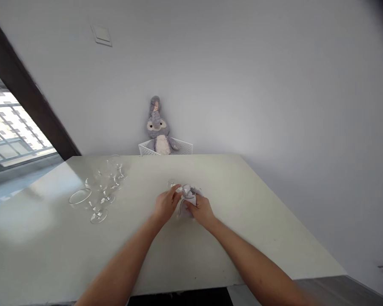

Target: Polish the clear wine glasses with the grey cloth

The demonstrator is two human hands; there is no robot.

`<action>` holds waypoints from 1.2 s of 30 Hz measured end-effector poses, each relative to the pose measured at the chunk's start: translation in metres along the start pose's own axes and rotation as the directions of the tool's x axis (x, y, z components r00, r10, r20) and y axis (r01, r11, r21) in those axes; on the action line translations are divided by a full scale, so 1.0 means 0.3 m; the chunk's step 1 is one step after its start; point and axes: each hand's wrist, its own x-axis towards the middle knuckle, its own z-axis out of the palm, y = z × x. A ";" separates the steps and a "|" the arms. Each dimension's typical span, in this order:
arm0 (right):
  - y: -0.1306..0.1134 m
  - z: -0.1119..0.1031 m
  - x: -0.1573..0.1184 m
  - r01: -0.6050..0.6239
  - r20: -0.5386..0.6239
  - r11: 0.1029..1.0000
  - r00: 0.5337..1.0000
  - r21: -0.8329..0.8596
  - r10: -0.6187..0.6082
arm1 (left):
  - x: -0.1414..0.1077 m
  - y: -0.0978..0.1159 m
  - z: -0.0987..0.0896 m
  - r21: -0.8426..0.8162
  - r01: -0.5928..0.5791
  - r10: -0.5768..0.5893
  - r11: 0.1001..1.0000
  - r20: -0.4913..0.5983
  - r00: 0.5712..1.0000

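Note:
Over the middle of the table, my right hand [202, 209] grips a bunched grey cloth [187, 208]. The cloth is wrapped about one end of a clear stemmed glass, whose round foot [170, 184] shows beyond my left fingers. My left hand [167, 205] pinches the glass near its stem, fingers curled close to the cloth. Most of the glass bowl is covered by the cloth and my fingers. To the left stand several clear stemmed glasses in a slanting row, the closest glass [98, 215] upright on its foot.
A pale table [252, 246] spreads under both hands, its far edge near the wall. Behind that edge a grey plush toy [162, 142] sits in a white perforated basket [185, 148]. At the left is a dark-framed window or door [28, 80].

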 end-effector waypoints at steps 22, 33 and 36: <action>-0.042 -0.249 0.060 -0.182 0.568 0.896 0.818 0.406 -0.092 | 0.016 -0.014 -0.045 0.135 -0.124 0.061 0.983 0.401 0.914; -0.006 -0.230 0.078 0.239 -0.038 0.968 0.969 -0.081 -0.242 | 0.038 -0.097 -0.072 0.250 0.193 -0.238 0.949 0.165 0.957; -0.043 -0.170 0.049 0.480 0.150 0.810 0.877 -0.337 -0.457 | 0.034 -0.092 -0.066 0.314 0.171 -0.222 0.934 0.137 0.965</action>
